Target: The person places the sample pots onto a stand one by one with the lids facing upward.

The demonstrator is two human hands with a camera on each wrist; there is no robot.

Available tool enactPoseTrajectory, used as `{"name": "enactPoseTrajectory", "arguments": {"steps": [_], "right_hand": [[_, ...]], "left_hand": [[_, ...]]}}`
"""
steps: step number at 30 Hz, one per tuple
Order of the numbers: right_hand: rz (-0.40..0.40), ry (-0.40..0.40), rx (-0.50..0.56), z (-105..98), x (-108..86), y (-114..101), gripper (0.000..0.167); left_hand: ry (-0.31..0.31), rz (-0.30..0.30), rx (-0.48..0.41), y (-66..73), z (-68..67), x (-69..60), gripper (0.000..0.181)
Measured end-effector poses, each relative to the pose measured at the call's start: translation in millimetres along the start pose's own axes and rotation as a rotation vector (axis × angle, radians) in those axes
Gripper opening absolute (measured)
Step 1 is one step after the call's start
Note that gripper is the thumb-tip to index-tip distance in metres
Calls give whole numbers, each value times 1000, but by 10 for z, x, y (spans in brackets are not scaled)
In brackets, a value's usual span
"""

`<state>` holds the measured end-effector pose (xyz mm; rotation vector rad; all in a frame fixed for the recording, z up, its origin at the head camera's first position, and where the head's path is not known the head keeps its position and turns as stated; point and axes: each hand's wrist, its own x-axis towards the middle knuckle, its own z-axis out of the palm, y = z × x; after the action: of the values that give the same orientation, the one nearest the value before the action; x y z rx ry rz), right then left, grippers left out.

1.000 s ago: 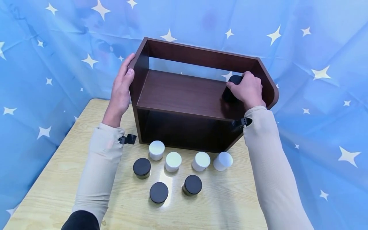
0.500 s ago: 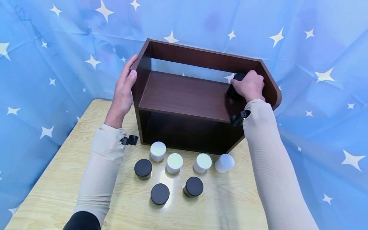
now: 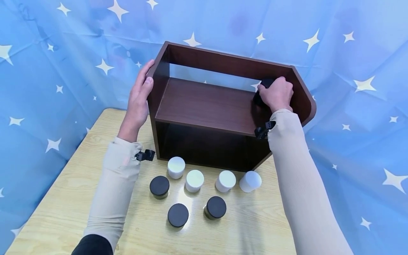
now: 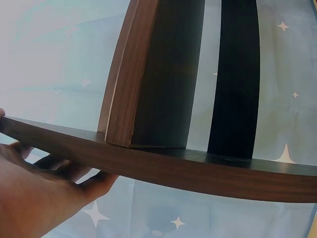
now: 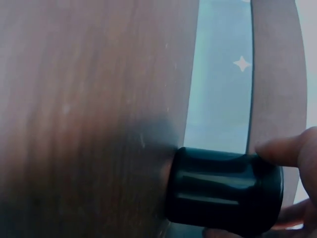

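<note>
My right hand (image 3: 276, 92) grips a glossy black jar (image 5: 223, 191) at the right end of the upper shelf. The jar's base meets the shelf board in the right wrist view, and my thumb and fingers lie around its top end. In the head view the hand covers much of it. My left hand (image 3: 139, 99) rests against the outer left side of a dark brown two-tier shelf unit (image 3: 207, 102), fingers extended along the panel. Its fingertips touch the side panel (image 4: 163, 173) in the left wrist view.
On the wooden table (image 3: 73, 198), white jars (image 3: 176, 167) stand in a row before the unit's lower opening. Several black-lidded jars (image 3: 177, 215) stand closer to me. A blue star-patterned curtain (image 3: 229, 24) hangs behind and at both sides.
My right hand has shifted the black jar slightly rightward and back, toward the right side panel. My left hand stays on the unit's side. The head view has shifted slightly.
</note>
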<state>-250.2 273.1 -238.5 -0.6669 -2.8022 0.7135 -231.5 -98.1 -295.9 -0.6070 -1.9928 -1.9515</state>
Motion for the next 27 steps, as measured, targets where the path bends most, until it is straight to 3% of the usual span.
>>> {"name": "enactPoseTrajectory", "arguments": {"steps": [11,20,24,27], "right_hand": [[-47,21,-108,-48,-21,38,84],[-130,16,-295,-408,-184,-224,83],[-201,78,-356,-629,-355,-319,73],[-269,174,-306,-740,-541,-305,68]], "left_hand": [[-19,-14,-14,-37,54,4,54],[0,-21,-16,-36,-24,39,53],[8,0,-20,-27,-53,30,53],[9,0,-16,-9,-60,24,53]]}}
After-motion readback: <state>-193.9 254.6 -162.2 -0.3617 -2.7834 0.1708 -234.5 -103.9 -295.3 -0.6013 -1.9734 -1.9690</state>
